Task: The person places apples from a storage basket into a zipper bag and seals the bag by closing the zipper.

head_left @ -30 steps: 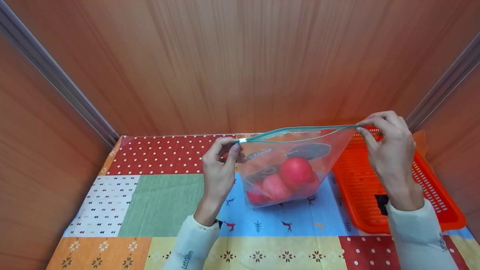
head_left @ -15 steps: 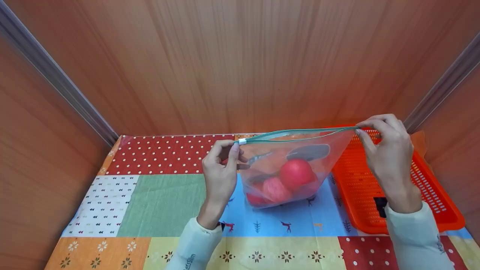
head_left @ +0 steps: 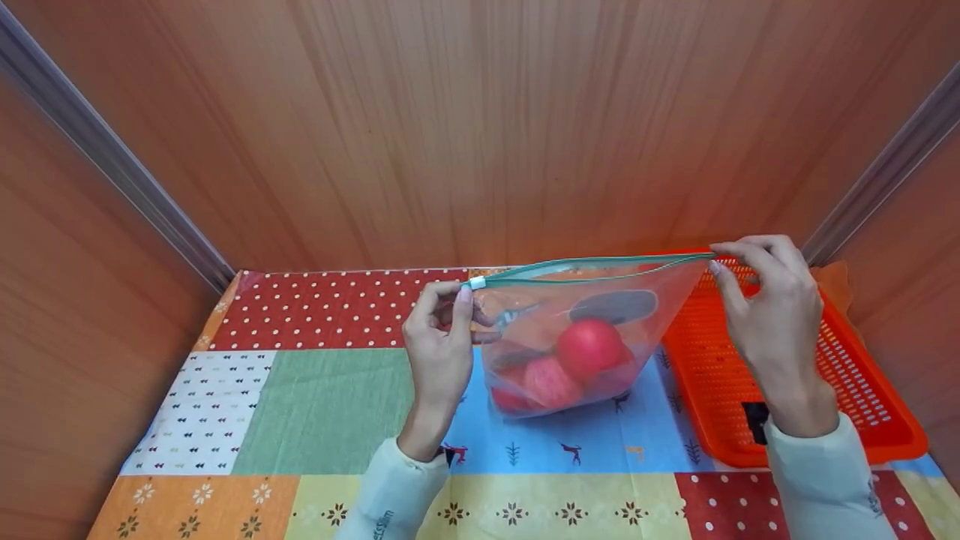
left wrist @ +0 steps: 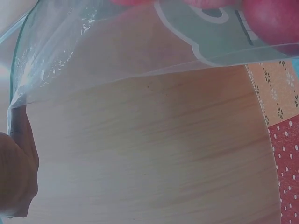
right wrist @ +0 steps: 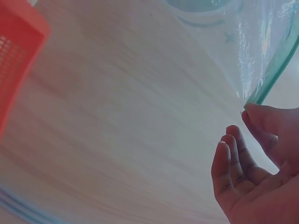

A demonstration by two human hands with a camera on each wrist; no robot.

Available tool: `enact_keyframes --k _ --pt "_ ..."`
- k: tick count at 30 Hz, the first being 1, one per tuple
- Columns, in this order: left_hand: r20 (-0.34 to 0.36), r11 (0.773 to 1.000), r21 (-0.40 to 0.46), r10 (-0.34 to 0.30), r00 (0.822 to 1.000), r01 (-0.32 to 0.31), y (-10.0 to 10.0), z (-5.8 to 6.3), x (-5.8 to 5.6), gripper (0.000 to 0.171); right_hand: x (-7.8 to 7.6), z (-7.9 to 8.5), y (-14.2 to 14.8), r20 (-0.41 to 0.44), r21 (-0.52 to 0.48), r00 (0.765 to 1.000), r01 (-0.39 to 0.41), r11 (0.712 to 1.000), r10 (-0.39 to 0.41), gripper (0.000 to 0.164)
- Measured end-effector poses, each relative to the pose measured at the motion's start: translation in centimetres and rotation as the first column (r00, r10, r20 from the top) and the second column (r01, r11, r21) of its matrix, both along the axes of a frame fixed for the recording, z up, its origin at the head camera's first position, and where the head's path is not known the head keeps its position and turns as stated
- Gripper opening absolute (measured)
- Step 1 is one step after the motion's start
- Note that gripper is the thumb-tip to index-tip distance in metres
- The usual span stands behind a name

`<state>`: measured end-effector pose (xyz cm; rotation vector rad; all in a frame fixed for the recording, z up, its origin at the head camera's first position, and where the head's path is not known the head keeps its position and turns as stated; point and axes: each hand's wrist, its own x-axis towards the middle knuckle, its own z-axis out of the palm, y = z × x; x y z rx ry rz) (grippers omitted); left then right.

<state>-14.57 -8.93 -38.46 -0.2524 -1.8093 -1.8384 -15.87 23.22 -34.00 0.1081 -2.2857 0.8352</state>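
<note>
A clear slider zip bag (head_left: 622, 304) with a green zip edge hangs between both hands, and its mouth gapes a little along the middle. Several red and pink round, fruit-like things (head_left: 591, 349) lie in the bottom of it; their exact kind is hard to tell through the plastic. My left hand (head_left: 441, 341) pinches the top left corner, beside the white slider (head_left: 477, 282). At the top right corner, my right hand (head_left: 776, 315) pinches the zip's end between thumb and forefinger. In the right wrist view the other fingers (right wrist: 224, 168) of that hand are off the bag.
An orange perforated basket (head_left: 709, 420) stands on the right, partly under my right forearm. Beneath everything lies a patchwork-print cloth (head_left: 330, 412). Wood-grain panels (head_left: 480, 135) close in the back and both sides.
Both hands keep their pinch on the bag's corners. The right hand has sunk slightly and shifted a little left; the slider has moved slightly left with the left hand's fingertips.
</note>
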Motion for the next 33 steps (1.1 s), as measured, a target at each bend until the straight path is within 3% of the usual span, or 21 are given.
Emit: enact_keyframes --k 8,11,14,19,25,33 --pt "0.025 0.999 -0.010 0.049 0.999 -0.048 0.2 0.0 0.0 0.013 1.2 0.3 -2.3 -0.098 -0.038 0.995 -0.023 0.999 0.019 0.028" --pt "0.029 0.999 -0.001 0.051 0.998 -0.051 0.2 0.1 0.0 0.013 1.7 0.2 -4.3 -0.171 -0.002 0.981 -0.092 0.996 0.091 0.028" --pt "0.034 0.999 0.012 0.053 0.998 -0.053 0.3 0.1 0.0 0.012 1.8 -0.2 -6.8 -0.226 0.047 0.951 -0.207 0.977 0.212 0.029" --pt "0.055 0.998 0.038 0.047 0.997 -0.050 0.3 0.2 0.1 0.013 1.9 -0.5 -11.1 -0.209 0.156 0.908 -0.335 0.929 0.362 0.033" --pt "0.068 0.998 0.062 0.024 0.997 -0.028 0.3 0.1 0.2 0.013 1.3 -0.4 -14.9 -0.153 0.258 0.903 -0.356 0.898 0.402 0.040" --pt "0.049 0.997 0.027 0.065 0.997 -0.066 0.3 0.0 0.3 0.015 0.2 -0.1 -17.8 -0.118 0.301 0.900 -0.370 0.879 0.419 0.040"
